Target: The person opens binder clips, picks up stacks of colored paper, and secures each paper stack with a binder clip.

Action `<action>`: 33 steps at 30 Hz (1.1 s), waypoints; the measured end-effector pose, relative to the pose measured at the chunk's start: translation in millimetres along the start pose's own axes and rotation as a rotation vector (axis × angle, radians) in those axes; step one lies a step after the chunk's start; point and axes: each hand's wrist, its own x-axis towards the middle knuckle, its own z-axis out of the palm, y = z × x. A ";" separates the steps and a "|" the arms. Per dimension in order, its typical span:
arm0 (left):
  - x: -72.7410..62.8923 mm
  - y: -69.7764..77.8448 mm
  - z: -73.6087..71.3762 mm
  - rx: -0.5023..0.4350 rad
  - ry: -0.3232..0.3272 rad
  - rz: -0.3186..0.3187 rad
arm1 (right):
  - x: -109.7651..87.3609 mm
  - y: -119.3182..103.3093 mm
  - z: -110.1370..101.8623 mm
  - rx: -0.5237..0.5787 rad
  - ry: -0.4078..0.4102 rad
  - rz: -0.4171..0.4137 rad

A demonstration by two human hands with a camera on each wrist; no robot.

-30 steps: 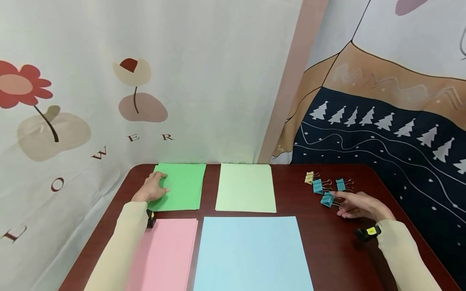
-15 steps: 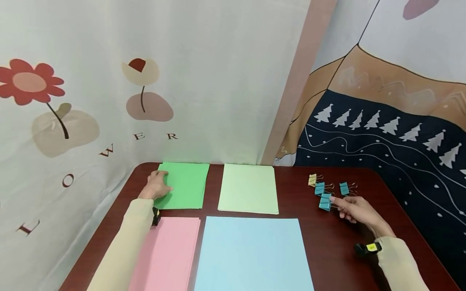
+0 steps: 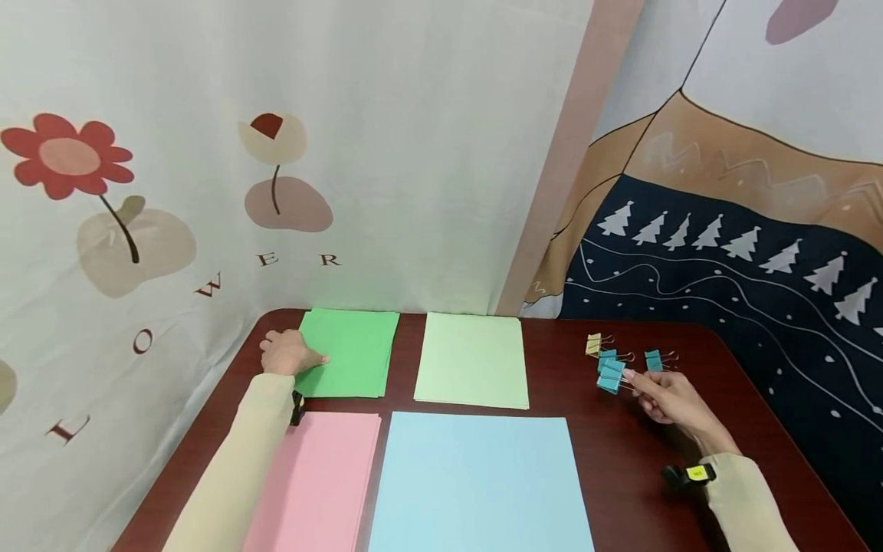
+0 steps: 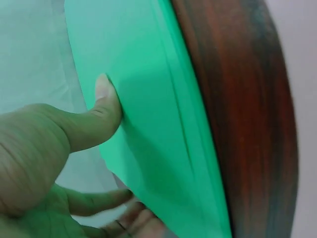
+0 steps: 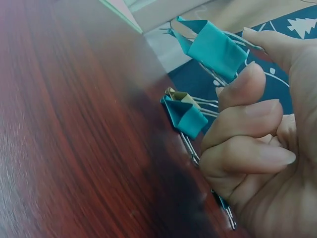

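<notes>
My right hand [image 3: 672, 399] pinches a blue binder clip [image 3: 611, 376] by its wire handles, just above the table. In the right wrist view this blue clip [image 5: 213, 47] is held between thumb and bent fingers, its mouth pointing away from the palm. Close beneath it lie another blue binder clip [image 5: 187, 116] and a yellow binder clip [image 3: 593, 345]. My left hand [image 3: 286, 354] is at the left edge of a stack of green paper [image 3: 352, 353]. In the left wrist view the thumb rests on top of the green paper [image 4: 133, 94], with the other fingers at its edge, their tips partly hidden.
One more blue binder clip [image 3: 653, 359] lies beyond my right hand. Pale green paper [image 3: 472, 360], a large light blue sheet [image 3: 479, 483] and pink paper [image 3: 317, 475] lie on the brown table [image 3: 621, 491]. A printed curtain [image 3: 414, 153] hangs behind the table.
My right hand has taken hold of the blue binder clip's handles and lifted it slightly, moving it left. My left fingers have shifted to the green stack's left edge, the thumb staying on top.
</notes>
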 end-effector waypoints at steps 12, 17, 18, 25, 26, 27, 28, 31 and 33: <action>7.4 -1.2 -7.4 -0.126 -0.078 -0.196 | 2.7 -5.6 9.4 0.084 -0.036 -0.065; 6.7 -1.2 -10.9 -0.136 -0.095 -0.200 | 4.8 -10.6 11.5 0.077 -0.028 -0.077; 5.9 -1.0 -11.6 -0.132 -0.096 -0.195 | 5.4 -11.4 11.8 0.075 -0.028 -0.077; 3.4 -0.8 -13.2 -0.202 -0.101 -0.130 | 7.6 -15.9 15.6 0.067 -0.022 -0.064; 3.2 -1.6 -13.2 -0.215 -0.107 -0.125 | 7.7 -17.2 16.3 0.070 -0.022 -0.067; 3.5 -3.2 -12.9 -0.231 -0.110 -0.123 | 7.8 -18.3 16.9 0.072 -0.024 -0.071; 3.5 -4.7 -12.5 -0.249 -0.112 -0.126 | 7.8 -19.6 17.5 0.075 -0.027 -0.075; 2.5 -8.8 -10.5 -0.310 -0.099 -0.151 | 8.7 -22.9 19.1 0.090 -0.028 -0.074; 1.3 -10.8 -8.4 -0.342 -0.075 -0.166 | 9.6 -23.9 19.8 0.095 -0.034 -0.076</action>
